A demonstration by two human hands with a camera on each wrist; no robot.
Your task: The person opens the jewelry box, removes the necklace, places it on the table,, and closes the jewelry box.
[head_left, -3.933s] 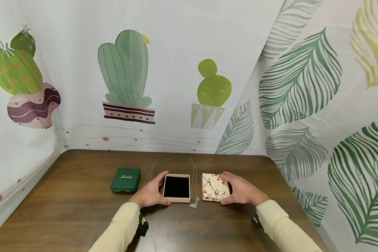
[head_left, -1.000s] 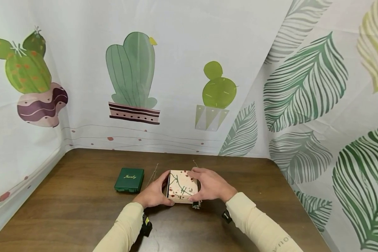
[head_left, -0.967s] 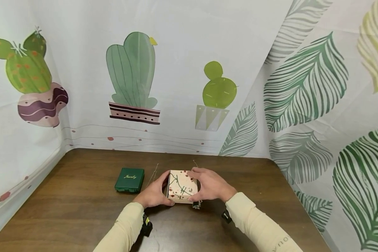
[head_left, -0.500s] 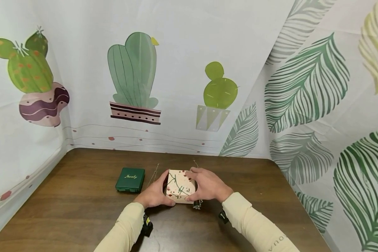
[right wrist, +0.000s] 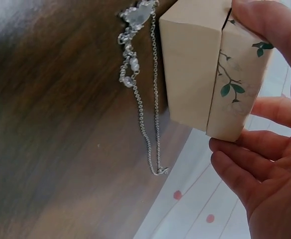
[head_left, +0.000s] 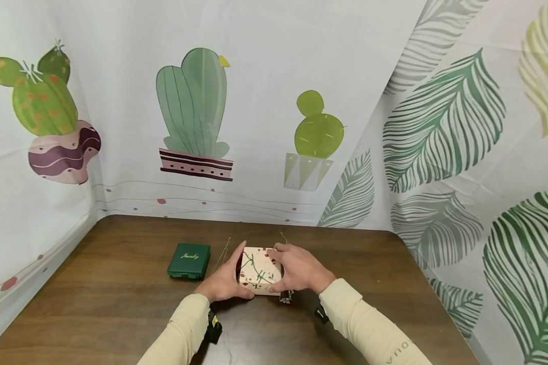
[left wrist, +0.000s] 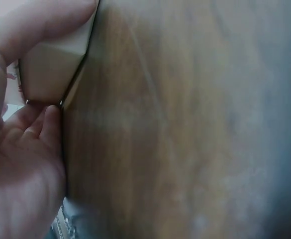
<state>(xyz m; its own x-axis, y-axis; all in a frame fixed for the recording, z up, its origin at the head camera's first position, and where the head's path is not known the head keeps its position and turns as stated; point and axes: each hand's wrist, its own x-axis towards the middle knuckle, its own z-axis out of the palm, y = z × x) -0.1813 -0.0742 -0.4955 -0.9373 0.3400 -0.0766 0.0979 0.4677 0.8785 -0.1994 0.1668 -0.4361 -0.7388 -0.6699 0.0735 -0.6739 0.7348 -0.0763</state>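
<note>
A cream box lid (head_left: 259,269) printed with branches and red blossoms covers its box base, which is hidden from above. In the right wrist view, a thin seam runs between the lid (right wrist: 242,82) and the plain cream base (right wrist: 192,72). My left hand (head_left: 224,280) grips the base from the left, thumb at the near side and fingers at the far side. My right hand (head_left: 303,268) pinches the lid from the right in the same manner. Beside the base lies a silver necklace (right wrist: 141,119) with a sparkling pendant, partly covered by my right hand in the head view.
A green jewelry box (head_left: 189,261) with gold lettering sits left of my left hand. Between them lies a second fine chain (head_left: 223,253), partly hidden by that hand. A patterned curtain (head_left: 255,203) hangs along the back edge of the brown table (head_left: 118,284).
Earlier, the base stood uncovered with its black lining showing and the lid lay to its right. My right hand has brought the lid left onto the base, and it has since shifted slightly further left.
</note>
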